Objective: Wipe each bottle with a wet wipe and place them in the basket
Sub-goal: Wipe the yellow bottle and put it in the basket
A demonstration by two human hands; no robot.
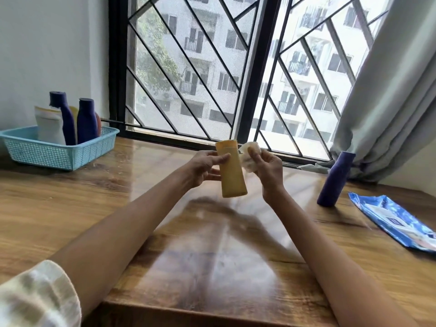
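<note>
The left hand (pixel 207 167) grips a smooth, flat-sided yellow bottle (pixel 231 169) held above the table, thumb across its front and fingers curled behind, cap end tilted away toward the window (pixel 203 67). Just right of those fingers, the right hand (pixel 269 167) pinches a crumpled white wet wipe (pixel 247 156) against the bottle's upper right edge; motion blur leaves it unclear how much of the wipe touches the plastic.

Below both hands lies a broad stretch of glossy wooden table (pixel 212 256), its near edge square and dark. Well to the right of the right hand's fingers stands a rounded, matte purple bottle (pixel 336 179), upright near the curtain (pixel 389 90), with a crinkled blue wipes pack (pixel 396 225) lying flat just beyond it. Far left of the left hand's fingers, a light blue plastic basket (pixel 59 149) with mesh walls sits by the wall, holding several upright bottles: two purple, one white, others partly hidden.
</note>
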